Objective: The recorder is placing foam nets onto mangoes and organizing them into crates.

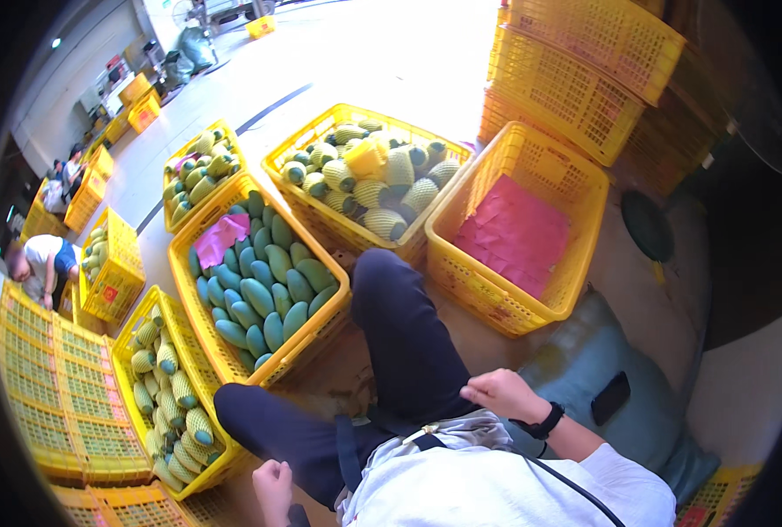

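Netted mangoes [182,391] fwd-left of L hand [272,486], apart.

The yellow rectangular lattice-walled crate [489,297] right of centre looks like smooth, slightly glossy plastic, lined with creased, matt pink paper sheets [515,235]. Left of centre, the oval green mangoes [256,297] have smooth, matt skins, while the pale-yellow netted foam sleeves [183,392] at lower left look rough. The white cloth shirt [496,492] at the bottom is matt, the flat black phone [610,398] at lower right smooth and glossy.
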A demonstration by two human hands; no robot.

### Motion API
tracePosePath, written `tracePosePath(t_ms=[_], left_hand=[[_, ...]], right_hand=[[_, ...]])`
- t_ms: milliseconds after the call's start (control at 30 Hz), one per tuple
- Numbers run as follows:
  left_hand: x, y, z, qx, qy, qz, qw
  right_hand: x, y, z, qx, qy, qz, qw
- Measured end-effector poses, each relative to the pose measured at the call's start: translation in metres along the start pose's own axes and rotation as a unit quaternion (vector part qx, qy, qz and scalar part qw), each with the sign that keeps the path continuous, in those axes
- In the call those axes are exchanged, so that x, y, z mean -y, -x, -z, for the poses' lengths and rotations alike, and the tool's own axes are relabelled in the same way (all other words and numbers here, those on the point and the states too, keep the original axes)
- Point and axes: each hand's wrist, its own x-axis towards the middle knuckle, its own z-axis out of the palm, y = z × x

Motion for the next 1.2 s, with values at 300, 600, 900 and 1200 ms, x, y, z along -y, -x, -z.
tracePosePath(t_ms=[300,600,900,1200], left_hand=[[-0.06,0.069,0.004,0.022,0.128,-0.003,0.992],[-0.134,-0.004,-0.014,0.245,0.028,-0.296,0.923],[-0.021,-0.172,-0.274,0.436,-0.168,0.012,0.884],[0.045,-0.168,-0.314,0.655,0.074,0.046,0.75]], right_hand=[[-0.005,-0.068,0.018,-0.115,0.06,0.041,0.991],[-0.096,-0.136,-0.026,-0.127,-0.142,-0.011,0.982],[-0.215,-0.096,-0.147,0.17,-0.097,-0.231,0.953],[-0.172,-0.191,-0.198,0.153,-0.1,-0.363,0.914]])
